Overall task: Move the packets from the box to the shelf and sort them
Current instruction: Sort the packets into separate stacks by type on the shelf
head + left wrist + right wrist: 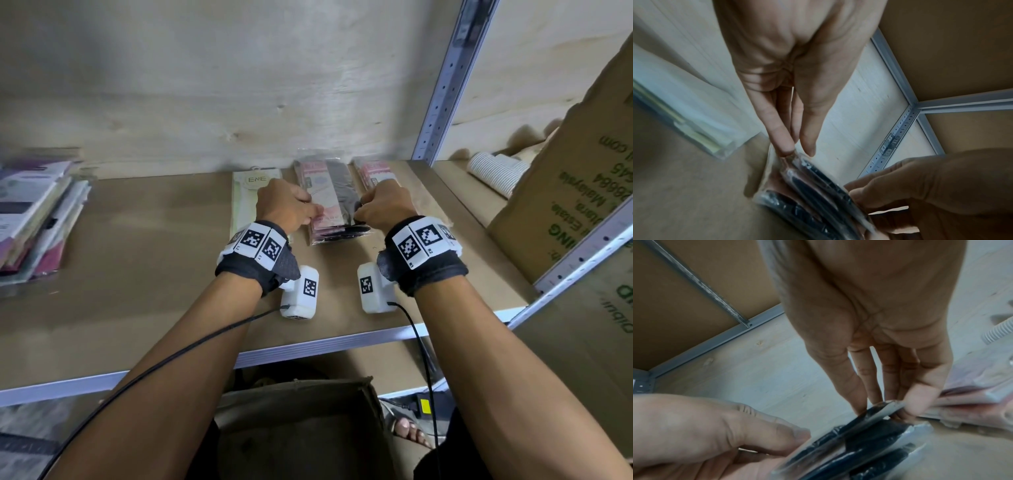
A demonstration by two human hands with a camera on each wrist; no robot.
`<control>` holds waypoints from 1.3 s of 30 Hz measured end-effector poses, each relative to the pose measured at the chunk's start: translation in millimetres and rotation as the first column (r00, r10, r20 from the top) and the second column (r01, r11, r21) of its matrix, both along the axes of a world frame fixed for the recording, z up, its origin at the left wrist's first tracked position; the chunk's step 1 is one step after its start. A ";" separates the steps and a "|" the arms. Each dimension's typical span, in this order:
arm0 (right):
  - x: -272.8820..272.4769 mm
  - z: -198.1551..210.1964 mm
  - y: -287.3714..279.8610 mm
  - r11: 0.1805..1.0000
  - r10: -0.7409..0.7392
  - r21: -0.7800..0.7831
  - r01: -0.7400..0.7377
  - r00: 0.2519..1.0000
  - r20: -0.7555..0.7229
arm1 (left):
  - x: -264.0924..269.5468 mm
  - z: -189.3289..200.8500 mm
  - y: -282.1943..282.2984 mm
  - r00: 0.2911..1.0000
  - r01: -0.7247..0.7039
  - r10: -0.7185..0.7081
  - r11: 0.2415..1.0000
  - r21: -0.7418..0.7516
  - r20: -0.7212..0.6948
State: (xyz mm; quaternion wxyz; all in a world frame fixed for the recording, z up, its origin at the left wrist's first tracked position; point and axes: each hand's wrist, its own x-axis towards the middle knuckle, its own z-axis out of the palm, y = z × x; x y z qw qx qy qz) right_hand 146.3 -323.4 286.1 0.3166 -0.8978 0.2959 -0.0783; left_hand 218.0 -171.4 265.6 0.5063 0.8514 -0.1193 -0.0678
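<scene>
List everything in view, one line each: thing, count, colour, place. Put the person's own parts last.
middle stack of packets: one stack, count unclear, pink and black in clear wrap, centre of shelf, between the hands
cream packet: one seen, pale cream, flat on shelf, left of the middle stack
right stack of packets: one stack, pink, right of the middle stack, partly hidden
pile of packets: one pile, mixed purple, white and pink, far left of shelf
shelf: one, brown board, pale metal edge
upright post: one, pale metal, right of centre
large carton: one, brown, green print, right bay
open box: one, brown, below the shelf
left hand: pinches the middle stack's left edge
right hand: pinches its right edge
</scene>
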 end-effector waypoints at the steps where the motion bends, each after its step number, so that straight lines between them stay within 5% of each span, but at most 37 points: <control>1: 0.1 -0.3 -0.3 1.000 0.003 -0.001 -0.003 1.000 -0.001 | 0.3 -0.6 0.1 1.000 0.003 -0.003 1.000 -0.003 -0.003; 7: -0.2 -0.3 -1.5 1.000 -0.006 0.001 0.006 1.000 0.018 | 4.4 -3.9 4.2 1.000 0.006 -0.006 1.000 -0.016 0.006; 12: -0.2 13.9 6.3 0.998 0.057 0.009 -0.060 0.976 0.209 | 9.5 8.6 33.5 0.998 -0.066 0.066 0.991 -0.120 -0.003; 15: -2.4 22.0 28.1 0.970 0.143 0.143 -0.196 0.939 0.314 | 16.7 16.4 72.8 0.990 -0.140 0.142 0.981 -0.133 0.010; 22: 8.5 23.8 123.2 0.774 0.393 0.412 -0.481 0.875 0.283 | 33.0 32.7 208.3 0.941 -0.319 0.322 0.947 -0.040 0.103; 30: 63.9 17.0 255.9 0.631 0.547 0.538 -0.559 0.812 0.202 | 35.7 41.8 341.1 0.804 -0.586 0.575 0.809 0.040 0.154; 39: 109.8 11.0 367.9 0.522 0.570 0.661 -0.539 0.797 0.200 | 36.0 22.0 416.0 0.876 -0.470 0.481 0.867 0.164 -0.038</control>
